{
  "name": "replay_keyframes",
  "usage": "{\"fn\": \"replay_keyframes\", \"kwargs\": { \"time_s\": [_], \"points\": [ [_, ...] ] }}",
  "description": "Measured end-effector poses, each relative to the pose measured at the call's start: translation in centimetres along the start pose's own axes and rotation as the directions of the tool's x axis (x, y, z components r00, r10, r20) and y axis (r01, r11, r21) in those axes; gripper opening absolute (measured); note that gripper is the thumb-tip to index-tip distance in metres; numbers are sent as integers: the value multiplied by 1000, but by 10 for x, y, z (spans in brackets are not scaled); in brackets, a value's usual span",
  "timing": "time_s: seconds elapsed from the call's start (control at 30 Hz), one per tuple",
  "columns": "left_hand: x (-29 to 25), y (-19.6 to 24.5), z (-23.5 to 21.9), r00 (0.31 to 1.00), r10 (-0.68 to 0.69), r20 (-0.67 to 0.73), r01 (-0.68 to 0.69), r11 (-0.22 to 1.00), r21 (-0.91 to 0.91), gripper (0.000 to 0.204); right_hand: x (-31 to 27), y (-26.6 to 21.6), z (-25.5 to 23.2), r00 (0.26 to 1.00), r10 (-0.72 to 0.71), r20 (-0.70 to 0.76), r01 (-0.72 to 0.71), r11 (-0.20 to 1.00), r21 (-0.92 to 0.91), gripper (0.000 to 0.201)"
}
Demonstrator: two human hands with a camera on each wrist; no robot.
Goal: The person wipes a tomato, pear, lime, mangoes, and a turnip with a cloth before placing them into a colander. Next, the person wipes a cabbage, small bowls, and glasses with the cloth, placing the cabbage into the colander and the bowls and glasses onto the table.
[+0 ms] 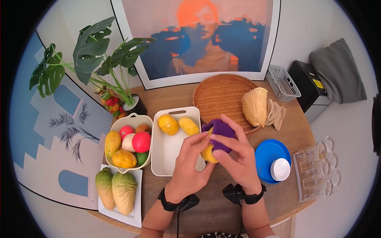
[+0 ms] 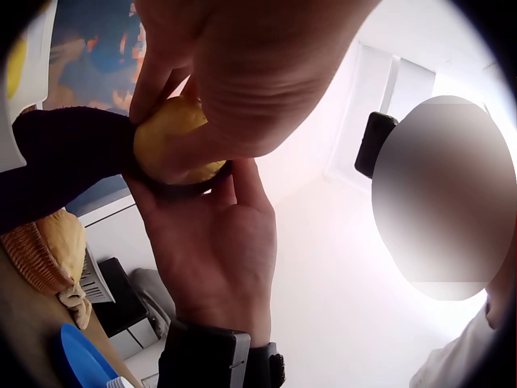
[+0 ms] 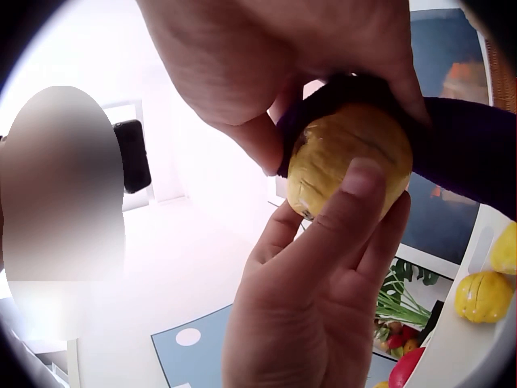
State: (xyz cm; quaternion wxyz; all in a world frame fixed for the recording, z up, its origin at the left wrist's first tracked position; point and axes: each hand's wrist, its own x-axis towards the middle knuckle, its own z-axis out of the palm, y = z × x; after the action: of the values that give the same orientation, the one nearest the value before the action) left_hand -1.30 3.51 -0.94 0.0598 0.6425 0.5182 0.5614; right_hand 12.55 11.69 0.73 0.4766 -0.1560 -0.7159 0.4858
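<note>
Over the table in the head view, my left hand [image 1: 190,160] holds a yellow fruit [image 1: 208,154], its thumb across the near side. My right hand [image 1: 243,162] grips a purple cloth [image 1: 222,133] that wraps the far side of the same fruit. In the right wrist view the fruit [image 3: 331,149] shows a glossy, ridged skin with dark lines, and the cloth [image 3: 468,149] trails off to one side. From the left wrist the fruit [image 2: 174,129] appears between both hands, partly covered by fingers. Two more yellow fruits [image 1: 168,124] lie in the white bin [image 1: 162,168] close by.
A cream basket [image 1: 129,170] of mixed fruit and a white plate [image 1: 135,218] with two cabbages stand left. Behind is a wicker tray [image 1: 220,95] with a pale cabbage [image 1: 255,106]. Rightward are a blue plate [image 1: 266,154] with a white cup-like item [image 1: 280,169], and a glass rack [image 1: 299,182].
</note>
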Motion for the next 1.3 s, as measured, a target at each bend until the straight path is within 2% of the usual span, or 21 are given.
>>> {"fn": "replay_keyframes", "kwargs": {
  "time_s": [0.07,0.2,0.27,0.33,0.4,0.47,0.57,0.63,0.77,0.8,0.9,0.97,1.0,1.03,1.07,1.1,1.13,1.17,1.2,1.27,1.3],
  "points": [
    [-1,-1,2,997,-61,-56,63,997,35,55,0,1,3,996,-70,61,78,986,-145,33],
    [1,-1,0,995,-67,-71,75,990,117,55,-2,2,10,995,-89,42,95,983,-157,33],
    [3,5,-3,999,3,-35,4,980,197,54,0,-1,7,998,-65,17,67,989,-134,33],
    [3,7,-4,999,38,26,-42,986,163,54,0,-1,2,999,-41,-7,40,993,-111,32],
    [2,7,-3,994,79,78,-88,988,128,55,0,1,-4,976,209,-53,-189,948,256,30],
    [0,6,-1,989,93,117,-99,994,50,58,0,6,-10,986,166,-29,-153,956,251,28],
    [0,6,-3,980,110,164,-112,994,5,61,0,5,-17,972,232,-49,-198,906,374,25],
    [1,9,-3,975,106,193,-104,994,-21,61,-3,9,-23,905,426,-9,-359,773,524,23],
    [0,7,0,974,87,208,-79,996,-45,60,-1,10,-24,910,415,-25,-341,780,524,23],
    [1,8,0,974,88,209,-80,996,-45,60,0,8,-23,895,445,-34,-349,744,570,23],
    [1,8,2,991,69,118,-64,997,-47,61,0,3,-18,868,495,-49,-360,694,624,25],
    [-2,3,3,998,-50,32,51,998,-22,66,1,4,-12,858,512,-51,-370,683,630,27],
    [-3,1,3,998,-52,27,52,998,-19,66,1,6,-8,915,397,-67,-306,794,526,29],
    [-4,0,3,988,-156,-3,156,986,-55,67,2,8,-5,959,275,-67,-224,883,413,32],
    [-4,-1,3,965,-260,-31,256,962,-95,68,1,6,-2,960,273,-60,-225,883,412,32],
    [-4,-2,2,942,-337,-6,331,928,-171,70,1,2,1,973,226,-41,-202,926,321,34],
    [-3,0,3,941,-337,-13,330,928,-171,70,1,1,3,984,180,-17,-171,958,228,35],
    [-1,2,4,932,-363,-14,347,902,-257,70,0,6,5,994,109,-23,-104,979,175,35],
    [0,3,4,922,-387,-11,361,868,-341,71,-1,8,5,994,108,-19,-103,979,175,35],
    [0,1,6,938,-345,-13,324,893,-312,72,-2,10,4,1000,-20,17,21,997,-79,34],
    [0,0,6,953,-303,-11,288,916,-281,73,-1,8,6,1000,-20,5,20,996,-83,33]
  ]
}}
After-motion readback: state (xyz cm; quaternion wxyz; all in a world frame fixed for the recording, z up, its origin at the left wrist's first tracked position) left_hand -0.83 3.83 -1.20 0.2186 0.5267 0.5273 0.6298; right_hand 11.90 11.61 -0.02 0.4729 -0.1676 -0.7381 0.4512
